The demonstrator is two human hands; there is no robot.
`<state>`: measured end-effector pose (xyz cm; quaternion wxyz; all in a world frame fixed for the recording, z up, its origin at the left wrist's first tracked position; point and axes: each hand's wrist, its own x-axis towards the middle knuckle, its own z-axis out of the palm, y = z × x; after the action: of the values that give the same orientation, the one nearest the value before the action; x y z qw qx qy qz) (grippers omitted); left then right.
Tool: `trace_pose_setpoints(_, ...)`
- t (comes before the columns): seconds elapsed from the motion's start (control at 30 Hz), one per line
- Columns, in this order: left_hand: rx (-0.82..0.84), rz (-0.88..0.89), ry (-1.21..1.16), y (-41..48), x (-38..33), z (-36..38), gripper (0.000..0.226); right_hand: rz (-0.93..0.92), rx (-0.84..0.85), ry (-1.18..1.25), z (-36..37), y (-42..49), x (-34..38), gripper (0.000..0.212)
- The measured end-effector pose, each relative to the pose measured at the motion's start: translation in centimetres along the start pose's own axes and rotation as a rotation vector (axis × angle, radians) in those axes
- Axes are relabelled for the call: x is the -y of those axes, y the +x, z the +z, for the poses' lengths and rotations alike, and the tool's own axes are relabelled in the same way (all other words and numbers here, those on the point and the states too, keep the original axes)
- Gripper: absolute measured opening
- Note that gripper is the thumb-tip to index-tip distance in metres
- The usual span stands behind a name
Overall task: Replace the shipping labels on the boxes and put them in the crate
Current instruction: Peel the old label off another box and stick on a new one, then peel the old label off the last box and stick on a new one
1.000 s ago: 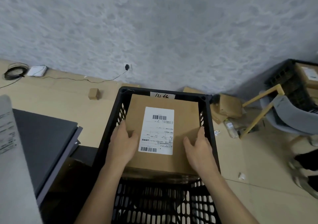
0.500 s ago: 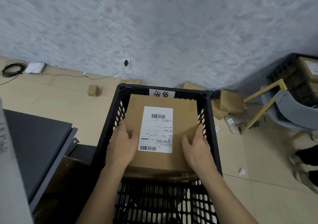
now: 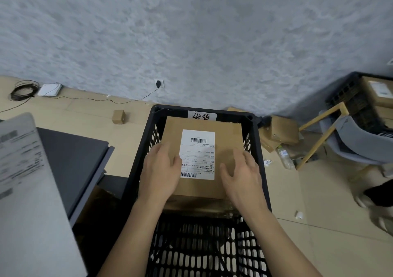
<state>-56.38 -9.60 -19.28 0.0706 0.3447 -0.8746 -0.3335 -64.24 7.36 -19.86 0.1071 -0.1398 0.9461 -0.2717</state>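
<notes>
Box (image 3: 230,140), barcoded label (image 3: 197,155), in crate (image 3: 174,109), handwritten rim tag (image 3: 202,116), left hand (image 3: 160,173) and right hand (image 3: 242,176) spread, empty

Shipping label (image 3: 197,155) on the box (image 3: 230,140) — barcodes, print too small; crate tag (image 3: 201,116) — handwritten characters, unclear.

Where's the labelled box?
Head view, centre: box at the far end of the black crate, label up, left hand and right hand over its near half.

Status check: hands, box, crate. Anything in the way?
Left hand flat on cardboard box, right hand open at its right side. Box sits inside black crate, shipping label up. Nothing blocking.
</notes>
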Motion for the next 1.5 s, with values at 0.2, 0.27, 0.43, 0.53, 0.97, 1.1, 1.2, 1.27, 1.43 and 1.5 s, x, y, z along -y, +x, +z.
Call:
trace_pose_setpoints(0.2,0.023,0.208,0.004,-4.2,-2.1,-2.8,0.040,-0.307,-0.038,0.022,-4.8,-4.2,2.4,0.035)
trace_pose_setpoints(0.27,-0.019,0.268,0.052,-5.9,-2.9,-3.3,0.044,-0.362,-0.064,-0.031,-5.8,-5.1,2.4,0.038)
trace_pose_setpoints(0.43,-0.132,0.339,0.199,-9.9,-4.2,-5.0,0.048,-0.457,-0.064,-0.088,-7.4,-6.7,2.2,0.044)
trace_pose_setpoints(0.53,-0.182,0.301,0.253,-12.6,-4.2,-5.6,0.047,-0.527,-0.033,-0.081,-7.7,-7.8,2.1,0.049)
trace_pose_setpoints(0.97,-0.683,-0.047,0.421,-30.1,-5.1,-8.0,0.047,-1.018,0.228,0.210,-10.2,-17.2,3.4,0.046)
trace_pose_setpoints(1.1,-0.794,-0.239,0.481,-36.7,-3.3,-10.3,0.054,-1.165,0.293,0.247,-9.3,-22.3,5.9,0.046)
trace_pose_setpoints(1.2,-0.871,-0.359,0.516,-42.0,-1.3,-12.1,0.058,-1.273,0.326,0.266,-8.1,-27.1,8.3,0.053)
trace_pose_setpoints(1.27,-0.921,-0.434,0.543,-45.8,0.2,-13.6,0.059,-1.337,0.362,0.281,-7.2,-31.0,10.0,0.056)
trace_pose_setpoints(1.43,-1.048,-0.596,0.583,-56.4,4.6,-17.9,0.064,-1.484,0.453,0.327,-4.8,-41.3,14.1,0.060)
trace_pose_setpoints(1.5,-1.099,-0.639,0.596,-60.9,6.5,-19.6,0.064,-1.523,0.487,0.342,-3.7,-45.5,15.6,0.061)
